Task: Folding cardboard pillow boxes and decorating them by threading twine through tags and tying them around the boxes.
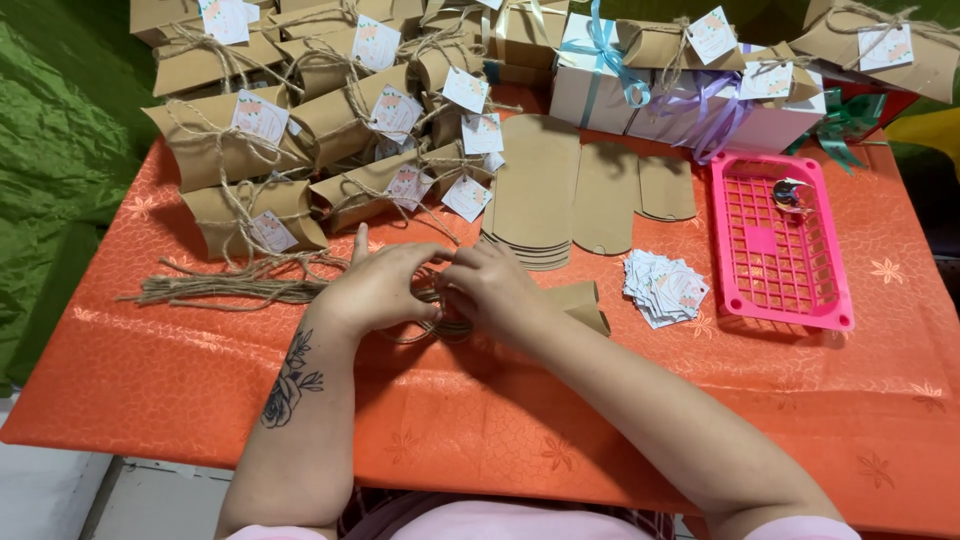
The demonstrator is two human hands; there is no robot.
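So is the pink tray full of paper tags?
No, the pink tray holds only one small shiny thing; the paper tags lie in a pile beside it on the orange tablecloth.

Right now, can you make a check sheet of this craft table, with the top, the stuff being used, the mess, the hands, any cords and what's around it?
Surface: table under an orange patterned cloth.
Job's things: brown box and twine loop at the hands.
Clutter: twine bundle on the left; tied boxes with tags at the back left; flat blanks; loose tags; pink tray with a small metal item; white ribboned boxes.
Hands: left hand and right hand together over the twine, fingers pinching it.
Cables: nothing seen.
Surroundings: green fabric on the left; pale floor below it.
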